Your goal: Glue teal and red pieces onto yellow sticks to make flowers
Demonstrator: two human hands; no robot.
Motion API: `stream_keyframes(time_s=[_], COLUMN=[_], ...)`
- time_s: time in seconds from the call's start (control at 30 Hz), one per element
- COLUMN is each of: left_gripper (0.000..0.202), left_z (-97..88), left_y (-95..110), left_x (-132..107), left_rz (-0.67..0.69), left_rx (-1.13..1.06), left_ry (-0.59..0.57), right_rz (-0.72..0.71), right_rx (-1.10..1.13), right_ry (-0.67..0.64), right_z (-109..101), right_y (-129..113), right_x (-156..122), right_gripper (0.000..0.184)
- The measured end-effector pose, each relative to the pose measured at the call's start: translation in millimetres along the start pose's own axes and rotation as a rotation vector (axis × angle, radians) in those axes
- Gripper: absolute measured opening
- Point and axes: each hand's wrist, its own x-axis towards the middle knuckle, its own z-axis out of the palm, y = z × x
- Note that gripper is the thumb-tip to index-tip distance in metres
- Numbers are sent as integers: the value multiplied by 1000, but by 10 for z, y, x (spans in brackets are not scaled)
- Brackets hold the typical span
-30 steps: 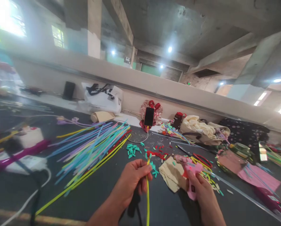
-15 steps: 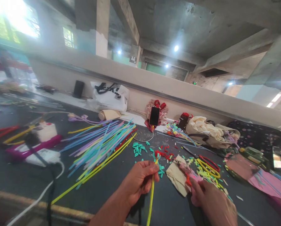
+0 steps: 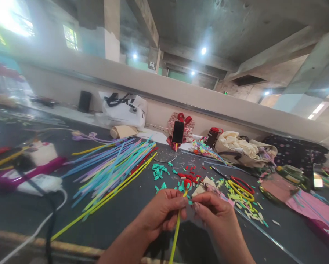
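Note:
My left hand [image 3: 168,209] pinches a yellow pipe cleaner [image 3: 176,234] between thumb and fingers. At its top, just above the fingers, sits a small red and teal bud [image 3: 187,184]. Close beside it on the right is my right hand [image 3: 215,211], thumb and forefinger pressed together. A speck of teal shows at those fingertips; whether it is held or lies behind them I cannot tell. Beyond the right hand a pink glue gun [image 3: 219,192], partly hidden, rests by a beige cloth [image 3: 201,189]. A clear glue stick [image 3: 266,234] runs toward the lower right.
Cut teal pieces [image 3: 159,170], red pieces [image 3: 190,176] and yellow-green pieces [image 3: 240,201] lie scattered. Scissors [image 3: 241,189] lie on the right, near a green glass jar [image 3: 280,183]. Long pipe cleaners [image 3: 117,165] spread leftward. A phone [image 3: 178,132] stands behind; a power strip [image 3: 40,176] is left.
My right hand has let go of the glue gun and moved left, up to my left hand. The bud now shows more red on top. My left hand keeps its pinch.

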Motion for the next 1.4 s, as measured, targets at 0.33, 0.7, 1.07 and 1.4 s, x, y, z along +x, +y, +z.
stream_keyframes(time_s=[0.33, 0.7, 1.07, 1.4], left_gripper=[23, 22, 18, 18], left_z=[-81, 54, 30, 17], left_y=[-78, -94, -129, -163], left_x=[61, 61, 63, 77], left_rz=[-28, 85, 128, 149], left_rx=[-4, 658, 877, 910], left_ry=[6, 343, 307, 308], right_rz=[-497, -554, -648, -663], right_rx=[-562, -773, -953, -1064], right_ry=[-37, -357, -586, -564], right_z=[-29, -502, -398, -358], right_y=[0, -424, -419, -433], right_x=[-13, 292, 383, 341], right_gripper=[9, 13, 15, 17])
